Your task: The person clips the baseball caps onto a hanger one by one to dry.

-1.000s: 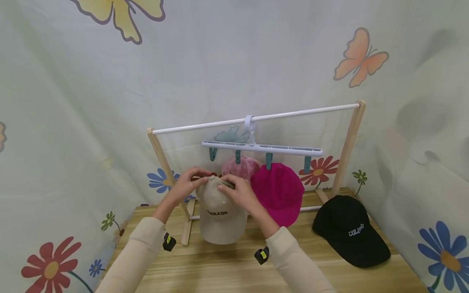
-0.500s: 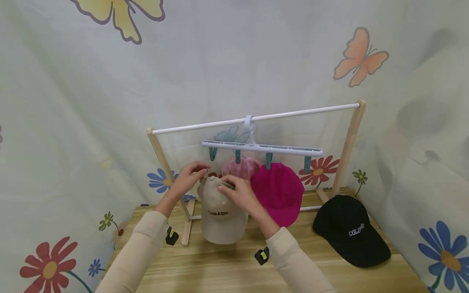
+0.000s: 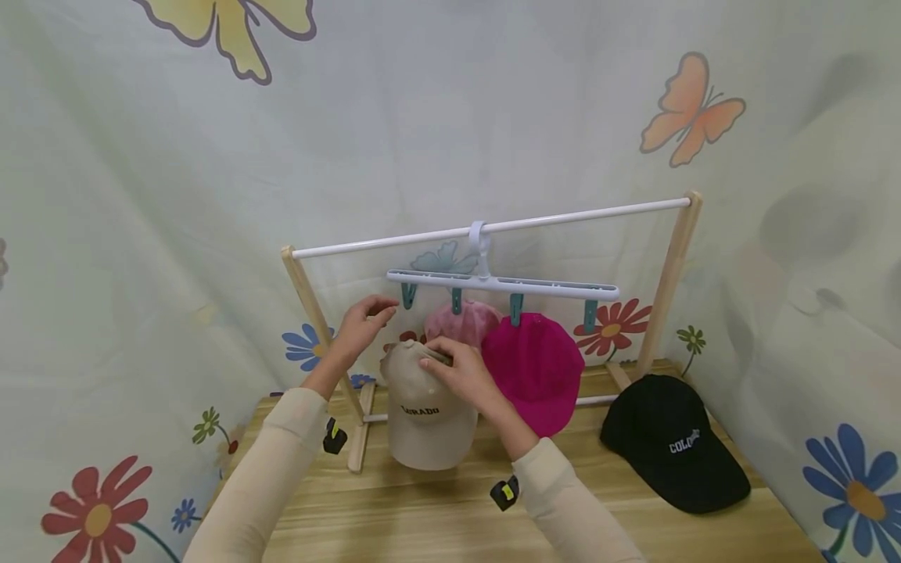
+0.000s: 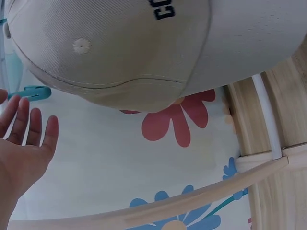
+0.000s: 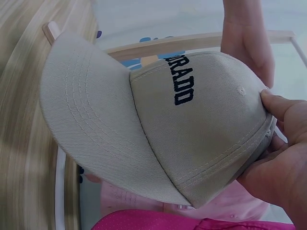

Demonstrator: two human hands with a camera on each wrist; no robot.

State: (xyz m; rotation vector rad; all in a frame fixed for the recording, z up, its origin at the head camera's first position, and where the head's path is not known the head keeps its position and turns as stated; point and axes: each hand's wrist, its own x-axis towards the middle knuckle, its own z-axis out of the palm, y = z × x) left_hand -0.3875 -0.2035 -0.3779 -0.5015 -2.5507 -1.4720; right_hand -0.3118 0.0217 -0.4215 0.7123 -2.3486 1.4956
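A beige baseball cap (image 3: 431,430) with dark lettering hangs brim-down from my right hand (image 3: 461,371), which pinches its crown near the top. In the right wrist view the thumb of that hand (image 5: 283,163) lies on the outside of the cap. My left hand (image 3: 361,327) is off the cap, raised beside the leftmost green clip (image 3: 408,295). Its fingers are relaxed and hold nothing in the left wrist view, close to the teal clip (image 4: 36,92) but seemingly apart from it. The clip hangs from a white hanger (image 3: 503,284).
A bright pink cap (image 3: 533,375) and a pale pink cap (image 3: 464,320) hang at other clips. The hanger hooks over the white rail (image 3: 584,216) of a wooden-legged rack. A black cap (image 3: 665,438) lies on the wooden table (image 3: 394,524), to the right.
My left hand has let go of the beige cap's crown and risen toward the leftmost clip. My right hand has kept its pinch, with the cap nearly still.
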